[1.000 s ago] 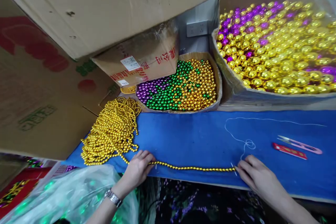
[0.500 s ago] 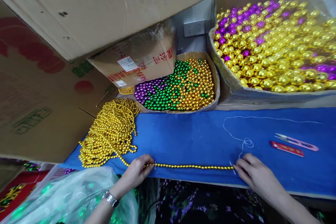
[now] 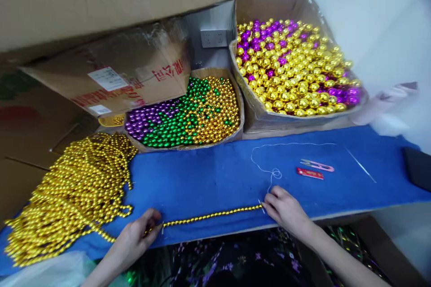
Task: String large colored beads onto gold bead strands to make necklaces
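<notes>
A strand of small gold beads (image 3: 212, 215) stretches straight between my two hands over the blue cloth. My left hand (image 3: 138, 233) pinches its left end, and the strand runs on behind that hand toward a heap of gold bead strands (image 3: 77, 188). The right end is pinched by the fingertips of my right hand (image 3: 284, 210). White marks on the cloth show close to both sets of fingers. From beside my right hand a thin white thread (image 3: 276, 173) loops out across the cloth. Pink thread snips (image 3: 318, 165) and a small red packet (image 3: 310, 173) lie beyond it.
A cardboard box (image 3: 240, 116) of purple, green and gold beads stands at the back. To its right a larger box (image 3: 256, 119) holds bigger gold and purple balls. A needle-like rod (image 3: 360, 164) and a dark object (image 3: 417, 168) lie on the blue cloth (image 3: 202, 175).
The view has swung right, bringing the rod, dark object and wall into sight. Both hands still hold the strand, pulled straight, at nearly the same place on the cloth.
</notes>
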### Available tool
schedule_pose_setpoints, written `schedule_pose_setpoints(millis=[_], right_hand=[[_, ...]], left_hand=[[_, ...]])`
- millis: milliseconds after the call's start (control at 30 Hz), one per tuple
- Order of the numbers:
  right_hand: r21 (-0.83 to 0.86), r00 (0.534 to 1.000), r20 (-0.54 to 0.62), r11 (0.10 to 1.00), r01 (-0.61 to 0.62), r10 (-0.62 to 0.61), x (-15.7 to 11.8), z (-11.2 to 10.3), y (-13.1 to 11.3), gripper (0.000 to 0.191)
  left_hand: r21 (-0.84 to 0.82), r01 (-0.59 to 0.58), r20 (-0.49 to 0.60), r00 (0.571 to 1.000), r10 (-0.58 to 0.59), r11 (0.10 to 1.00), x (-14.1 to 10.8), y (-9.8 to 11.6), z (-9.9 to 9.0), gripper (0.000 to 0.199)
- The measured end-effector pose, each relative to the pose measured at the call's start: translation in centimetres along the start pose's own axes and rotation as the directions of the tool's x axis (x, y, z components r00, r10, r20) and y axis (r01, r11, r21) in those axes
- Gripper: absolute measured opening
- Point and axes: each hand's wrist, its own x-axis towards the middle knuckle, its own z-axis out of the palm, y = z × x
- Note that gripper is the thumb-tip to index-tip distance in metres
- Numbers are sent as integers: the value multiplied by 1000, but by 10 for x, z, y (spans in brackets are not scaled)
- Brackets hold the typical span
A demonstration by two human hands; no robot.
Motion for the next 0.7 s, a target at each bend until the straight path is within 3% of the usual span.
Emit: schedule_pose_setpoints(millis=[167, 300, 367, 467, 567, 633, 700], right_hand=[[-27, 1000, -10, 1000, -14, 13, 0, -2, -4, 20], [-63, 997, -74, 998, -9, 5, 20, -10, 10, 22], [-87, 990, -137, 996, -36, 24, 41, -19, 23, 23], [-106, 977, -212, 993, -52, 29, 80, -32, 29, 19], [-85, 969, -242, 996, 36, -56, 110, -35, -10, 27], [-40, 956, -230, 983, 177, -181, 123, -29, -60, 31], [27, 912, -201, 929, 369, -356, 135, -17, -116, 33]], left_hand=[[172, -21, -3, 1000, 22, 985, 3, 1, -2, 25], [420, 31, -96, 995, 11, 907, 16, 28, -21, 30], [417, 47, -153, 988, 19, 908, 28, 47, -34, 27], [229, 4, -203, 978, 44, 973, 46, 70, -50, 19], [142, -45, -196, 978, 72, 989, 58, 81, -56, 16], [116, -82, -186, 977, 102, 990, 62, 83, -55, 17], [83, -130, -171, 975, 142, 988, 63, 81, -53, 21]])
